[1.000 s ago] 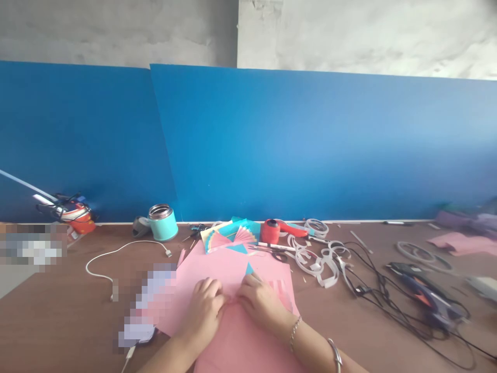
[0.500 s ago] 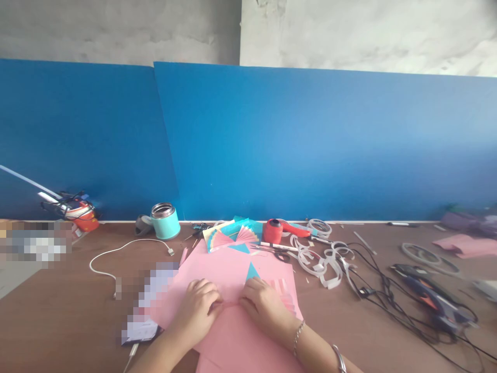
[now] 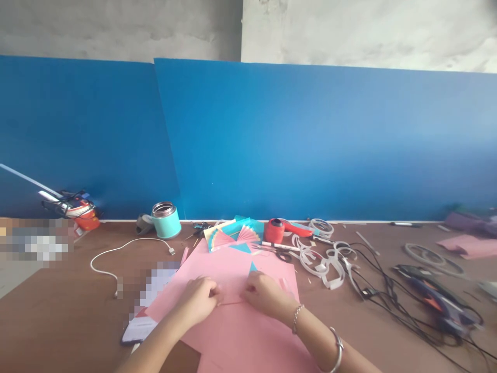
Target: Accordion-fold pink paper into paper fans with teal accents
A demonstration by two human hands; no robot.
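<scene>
My left hand (image 3: 201,296) is closed in a pinch at the left end of a narrow fold in a sheet of pink paper (image 3: 240,342). Facing it, my right hand (image 3: 261,292) has its fingers curled on the right end of the same fold. A thin crease line shows between the two hands. More pink paper (image 3: 205,259) lies under and behind them. A blue paper triangle (image 3: 252,267) peeks out just beyond my right hand, which hides its lower part. Past the hands rests a pleated pink paper fan (image 3: 248,235).
A turquoise flask (image 3: 166,223) stands at the back, left of a red hair-dryer-shaped tool (image 3: 274,231). White tape loops (image 3: 334,267) and black cables spread to the right, near a glue gun (image 3: 438,303). A phone (image 3: 142,329) and white cable (image 3: 116,241) lie left.
Both hands have rolled, with the fingers more curled in. The right hand now covers more of the blue triangle and the pleats beside it. The crease between the hands shows more clearly.
</scene>
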